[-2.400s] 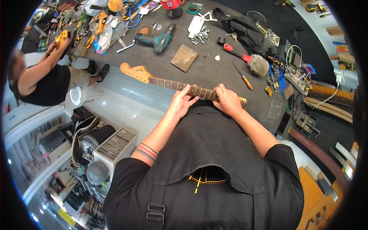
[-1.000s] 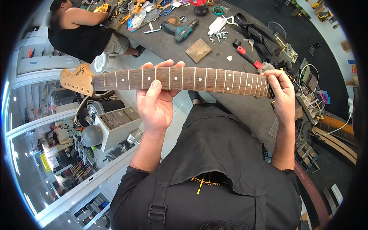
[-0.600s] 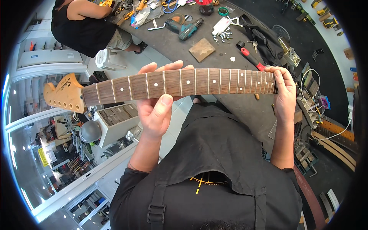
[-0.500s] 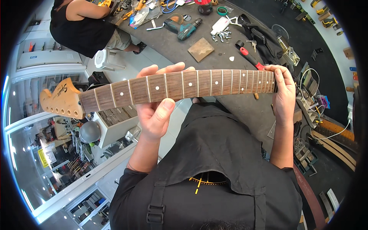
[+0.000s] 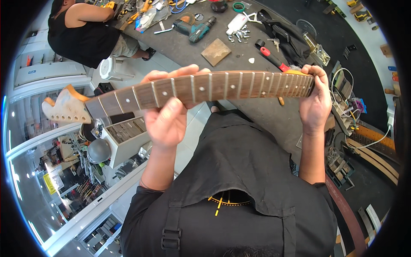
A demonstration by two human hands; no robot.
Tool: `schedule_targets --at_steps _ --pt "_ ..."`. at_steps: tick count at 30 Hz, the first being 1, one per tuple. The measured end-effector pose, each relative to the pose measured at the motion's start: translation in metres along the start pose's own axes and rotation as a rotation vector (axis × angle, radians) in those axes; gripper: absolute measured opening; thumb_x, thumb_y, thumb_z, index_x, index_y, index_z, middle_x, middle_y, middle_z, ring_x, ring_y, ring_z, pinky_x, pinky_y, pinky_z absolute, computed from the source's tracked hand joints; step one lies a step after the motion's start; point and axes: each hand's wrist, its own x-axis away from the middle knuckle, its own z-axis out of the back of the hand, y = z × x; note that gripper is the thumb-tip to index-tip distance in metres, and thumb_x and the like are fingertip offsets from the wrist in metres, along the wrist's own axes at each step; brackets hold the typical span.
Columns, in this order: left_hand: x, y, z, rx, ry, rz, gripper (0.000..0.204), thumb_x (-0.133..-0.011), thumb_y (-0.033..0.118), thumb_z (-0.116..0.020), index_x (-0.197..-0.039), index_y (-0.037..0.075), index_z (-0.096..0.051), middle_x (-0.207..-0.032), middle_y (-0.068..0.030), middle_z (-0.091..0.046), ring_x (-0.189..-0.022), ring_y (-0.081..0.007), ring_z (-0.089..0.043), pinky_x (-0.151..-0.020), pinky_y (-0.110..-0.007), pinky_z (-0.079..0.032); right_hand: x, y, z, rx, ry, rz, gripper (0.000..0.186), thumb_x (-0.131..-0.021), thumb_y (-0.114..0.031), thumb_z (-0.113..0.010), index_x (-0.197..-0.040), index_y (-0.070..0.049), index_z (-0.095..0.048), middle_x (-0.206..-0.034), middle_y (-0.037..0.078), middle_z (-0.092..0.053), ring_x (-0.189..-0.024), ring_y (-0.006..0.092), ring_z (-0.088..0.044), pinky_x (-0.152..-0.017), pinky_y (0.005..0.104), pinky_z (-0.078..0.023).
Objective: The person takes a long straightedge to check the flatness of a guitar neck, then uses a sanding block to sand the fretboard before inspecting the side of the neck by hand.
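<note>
Held up across the view is a guitar neck (image 5: 218, 88) with a dark wooden fretboard, round light dots and a pale headstock (image 5: 68, 109) at the left, bare of tuners and strings. My left hand (image 5: 168, 122) is wrapped round it near the headstock end, thumb on the near edge and fingertips showing over the far edge. At the heel end on the right, my right hand (image 5: 316, 100) grips the neck, thumb and fingers closed at its edge. The headstock is slightly blurred.
On the dark workbench (image 5: 257, 124) beyond lie a cordless drill (image 5: 197, 31), a square wooden block (image 5: 216, 52), a red-handled tool (image 5: 274, 59), several bolts (image 5: 239, 34) and a black bag (image 5: 284, 36). A person (image 5: 85, 34) sits at the far left near a white stool (image 5: 113, 68).
The neck has tilted, its face turning so the fretboard looks narrower and more of the headstock's far edge shows. Both hands keep their grip; my left has shifted slightly left and up.
</note>
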Motion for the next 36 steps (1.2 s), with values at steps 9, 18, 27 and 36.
schedule_targets --at_steps 9,18,27,36 --pt "0.001 -0.028 0.039 0.391 0.063 0.083 0.035 -0.115 0.024 -0.062 -0.147 0.016 -0.05 -0.16 -0.0283 -0.055 -0.153 -0.0555 -0.047 -0.115 -0.067 -0.058 -0.002 -0.007 -0.021 0.197 -0.038 0.134 0.027 -0.114 -0.014 -0.05 -0.129 0.001 -0.067 -0.127 0.014 -0.075 -0.121 0.0206 -0.068 -0.113 0.0373 -0.049" --pt "-0.004 -0.025 0.068 0.464 -0.002 0.091 0.034 -0.11 0.016 -0.068 -0.143 0.017 -0.058 -0.167 -0.0188 -0.053 -0.161 -0.0469 -0.039 -0.122 -0.07 -0.052 0.004 -0.011 -0.037 0.217 -0.028 -0.133 0.04 -0.114 -0.022 -0.063 -0.149 -0.004 -0.057 -0.133 0.007 -0.066 -0.124 0.0156 -0.064 -0.107 0.0357 -0.054" --pt "-0.014 -0.025 0.087 0.478 -0.072 0.1 0.037 -0.106 0.015 -0.075 -0.138 0.013 -0.059 -0.165 -0.0166 -0.056 -0.159 -0.0436 -0.045 -0.122 -0.07 -0.052 0.012 -0.022 -0.044 0.244 -0.107 -0.014 0.048 -0.103 -0.011 -0.081 -0.145 -0.008 -0.057 -0.124 0.003 -0.07 -0.114 0.0102 -0.068 -0.102 0.0293 -0.054" --pt "-0.025 -0.031 0.084 0.445 0.127 0.223 0.049 -0.114 0.039 -0.063 -0.144 0.0 -0.061 -0.157 -0.0233 -0.061 -0.155 -0.0403 -0.052 -0.128 -0.059 -0.049 0.015 -0.01 -0.031 0.276 -0.38 0.195 0.05 -0.099 0.005 -0.077 -0.141 -0.007 -0.053 -0.137 0.007 -0.059 -0.128 0.0164 -0.062 -0.109 0.0329 -0.052"
